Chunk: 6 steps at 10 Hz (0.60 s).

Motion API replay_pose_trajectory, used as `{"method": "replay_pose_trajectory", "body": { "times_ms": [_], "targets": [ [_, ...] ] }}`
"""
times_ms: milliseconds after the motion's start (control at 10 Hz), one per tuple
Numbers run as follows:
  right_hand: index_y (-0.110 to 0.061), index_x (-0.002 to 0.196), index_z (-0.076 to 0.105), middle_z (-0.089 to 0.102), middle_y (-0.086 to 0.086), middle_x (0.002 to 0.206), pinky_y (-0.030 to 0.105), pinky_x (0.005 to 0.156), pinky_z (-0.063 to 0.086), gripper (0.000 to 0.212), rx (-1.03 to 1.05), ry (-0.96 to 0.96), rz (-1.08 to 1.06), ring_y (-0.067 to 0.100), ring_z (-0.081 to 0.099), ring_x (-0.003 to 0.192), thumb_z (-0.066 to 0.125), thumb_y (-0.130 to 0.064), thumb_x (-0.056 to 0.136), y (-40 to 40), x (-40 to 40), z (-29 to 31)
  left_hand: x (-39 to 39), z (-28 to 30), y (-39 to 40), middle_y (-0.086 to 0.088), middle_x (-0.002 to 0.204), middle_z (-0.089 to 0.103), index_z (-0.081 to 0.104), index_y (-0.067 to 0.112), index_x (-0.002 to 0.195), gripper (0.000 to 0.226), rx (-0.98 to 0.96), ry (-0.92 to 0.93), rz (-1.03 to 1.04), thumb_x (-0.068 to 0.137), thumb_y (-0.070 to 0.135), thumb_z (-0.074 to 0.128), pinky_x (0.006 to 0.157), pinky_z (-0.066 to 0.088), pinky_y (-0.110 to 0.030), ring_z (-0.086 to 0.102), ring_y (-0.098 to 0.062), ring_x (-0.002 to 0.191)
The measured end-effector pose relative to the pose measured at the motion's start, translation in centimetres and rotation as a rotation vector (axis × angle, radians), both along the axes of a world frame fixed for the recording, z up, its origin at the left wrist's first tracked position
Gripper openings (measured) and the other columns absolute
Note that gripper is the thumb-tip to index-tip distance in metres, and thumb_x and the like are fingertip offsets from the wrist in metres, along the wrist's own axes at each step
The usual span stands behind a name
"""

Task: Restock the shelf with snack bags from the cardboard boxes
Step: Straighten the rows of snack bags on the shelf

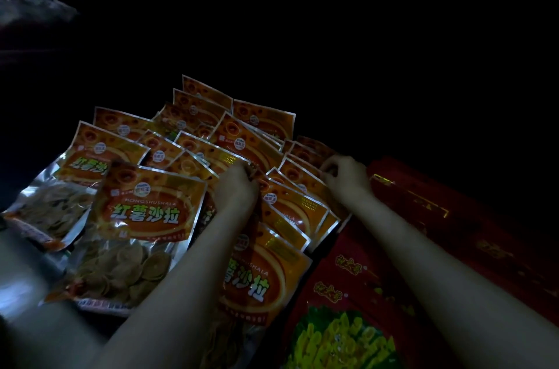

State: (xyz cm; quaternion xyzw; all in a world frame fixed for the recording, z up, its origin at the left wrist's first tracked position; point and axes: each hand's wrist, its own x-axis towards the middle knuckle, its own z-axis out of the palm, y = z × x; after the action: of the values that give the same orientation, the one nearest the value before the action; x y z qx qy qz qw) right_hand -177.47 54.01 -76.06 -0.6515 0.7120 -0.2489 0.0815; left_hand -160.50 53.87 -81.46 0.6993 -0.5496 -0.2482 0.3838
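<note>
Several orange snack bags (148, 208) with clear bottoms full of round chips lie in overlapping rows on a dim shelf. My left hand (237, 184) reaches into the middle of the rows, its fingers curled round the top edge of one orange bag (287, 199). My right hand (344, 176) grips the upper right corner of the same row of bags, fingers curled over the edges. Both forearms stretch in from the bottom of the view.
Red snack bags (348, 284) with yellow pictures lie stacked to the right of the orange ones. A pale shelf surface (21, 266) shows at the lower left. Everything behind the bags is black and unreadable.
</note>
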Motion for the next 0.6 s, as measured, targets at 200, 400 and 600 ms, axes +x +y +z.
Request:
{"method": "replay_pose_trajectory", "body": {
  "times_ms": [200,400,600],
  "targets": [
    [-0.004,0.106,0.059,0.063,0.015,0.109,0.033,0.083,0.045,0.017,-0.01,0.032,0.038,0.029,0.059,0.104,0.052,-0.007,0.091,0.5,0.4,-0.2,0.3,-0.3,0.8,-0.012,0.12,0.061,0.051,0.01,0.125,0.033,-0.089,-0.013,-0.138,0.095,0.022,0.05,0.079,0.042,-0.031,0.057,-0.029,0.107],
    [-0.007,0.128,0.048,0.054,0.013,0.128,0.029,0.093,0.041,0.041,0.133,0.118,0.106,0.027,0.051,0.119,0.055,-0.005,0.088,1.6,0.0,1.2,1.3,0.0,1.2,-0.011,0.126,0.058,0.047,0.011,0.132,0.041,-0.046,-0.019,-0.235,0.096,0.03,0.049,0.078,0.038,-0.025,0.056,-0.027,0.111],
    [0.0,0.122,0.057,0.057,0.019,0.125,0.03,0.092,0.039,0.031,0.155,0.051,0.018,0.033,0.051,0.119,0.054,-0.006,0.091,2.6,0.4,1.9,1.2,0.9,2.1,-0.01,0.132,0.055,0.046,0.011,0.135,0.044,0.012,-0.143,-0.302,0.096,0.032,0.047,0.087,0.04,-0.028,0.054,-0.026,0.117]
  ]
}}
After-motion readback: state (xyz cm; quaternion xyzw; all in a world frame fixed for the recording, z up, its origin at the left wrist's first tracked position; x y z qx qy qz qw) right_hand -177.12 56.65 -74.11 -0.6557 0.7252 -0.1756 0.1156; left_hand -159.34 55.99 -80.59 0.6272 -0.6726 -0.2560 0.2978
